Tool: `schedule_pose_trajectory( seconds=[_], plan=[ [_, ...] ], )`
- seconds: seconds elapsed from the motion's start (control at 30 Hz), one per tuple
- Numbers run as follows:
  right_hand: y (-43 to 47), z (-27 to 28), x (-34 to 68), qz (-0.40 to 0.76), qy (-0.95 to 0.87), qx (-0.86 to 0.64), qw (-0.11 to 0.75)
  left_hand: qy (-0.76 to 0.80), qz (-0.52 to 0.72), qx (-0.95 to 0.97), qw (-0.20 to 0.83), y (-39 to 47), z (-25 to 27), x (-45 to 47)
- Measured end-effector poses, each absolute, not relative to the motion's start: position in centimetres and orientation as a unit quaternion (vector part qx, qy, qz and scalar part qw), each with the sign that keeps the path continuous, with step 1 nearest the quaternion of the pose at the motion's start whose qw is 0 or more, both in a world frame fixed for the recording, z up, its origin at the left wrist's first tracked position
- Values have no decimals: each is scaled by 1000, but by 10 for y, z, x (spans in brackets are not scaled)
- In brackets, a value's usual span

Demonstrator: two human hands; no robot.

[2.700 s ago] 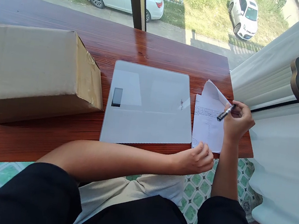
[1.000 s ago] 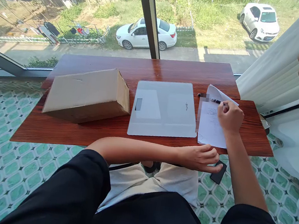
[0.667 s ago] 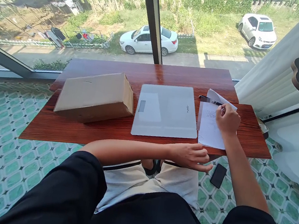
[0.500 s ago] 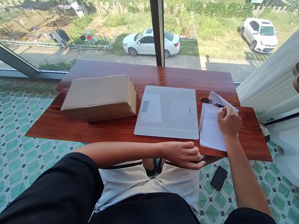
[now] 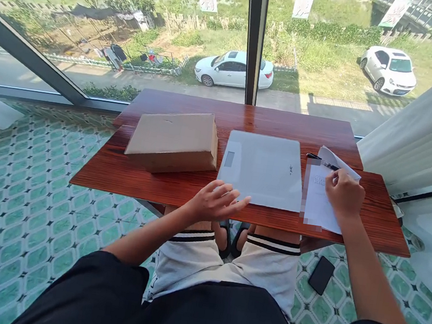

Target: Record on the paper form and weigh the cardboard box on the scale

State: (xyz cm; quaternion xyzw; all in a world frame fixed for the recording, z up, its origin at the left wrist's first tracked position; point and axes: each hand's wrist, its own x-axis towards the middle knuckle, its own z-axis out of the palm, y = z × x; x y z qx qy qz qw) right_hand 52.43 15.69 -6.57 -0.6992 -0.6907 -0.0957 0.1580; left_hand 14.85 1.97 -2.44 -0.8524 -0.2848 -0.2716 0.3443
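**A:** Left hand [image 5: 216,200] is now hovering over the counter [image 5: 156,188] front edge, fingers spread, gripping nothing. Half a second ago it was resting lower and further right, by the paper's near corner. Camera is also sitting higher and further back.

**B:** Right hand?

**A:** Right hand [image 5: 343,193] is curling round a pen [image 5: 322,162], tip pointing at the top of the paper sheet [image 5: 320,203]. Fist is resting on the sheet, pinning it at the counter's right end.

**B:** How's the pen handling?

**A:** Judging light, rigid, smooth barrel. It's being pinched low near the tip, which suits writing. Paper is thin and floppy, top corner curling up already; I'd expect it to slide on the varnished wood unless the fist is weighing it down.

**B:** Around it?

**A:** Glass scale [image 5: 263,170] is lying flat just left of the sheet, edges nearly touching. Cardboard box [image 5: 174,140] is sitting left of that, well apart from both hands. Phone [image 5: 321,274] is lying on the tiled floor under the right forearm.

**B:** Anything unclear?

**A:** Writing on the sheet is too small, left strip is blurred out. Pen grip itself is hiding behind the knuckles, so finger placement I can't tell. Scale display is reading blank or unreadable.
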Motion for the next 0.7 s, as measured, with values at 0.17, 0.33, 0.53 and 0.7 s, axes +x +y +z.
schedule_pose_trajectory(
  seconds=[0.17, 0.33, 0.53, 0.7],
  plan=[
    [158, -51, 524, -81, -702, -704, 75, -383, -268, -806, 363, 5, -22, 105],
    [154, -28, 512, -16, -684, -729, -5, -464, -287, -739, 396, -6, -24, 71],
    [139, 1, 459, -21, -723, -684, 93, -559, -335, -645, 398, -15, -25, 31],
    [123, 19, 387, 127, -755, -588, 260, -619, -418, -563, 353, -20, -18, 8]
  ],
)
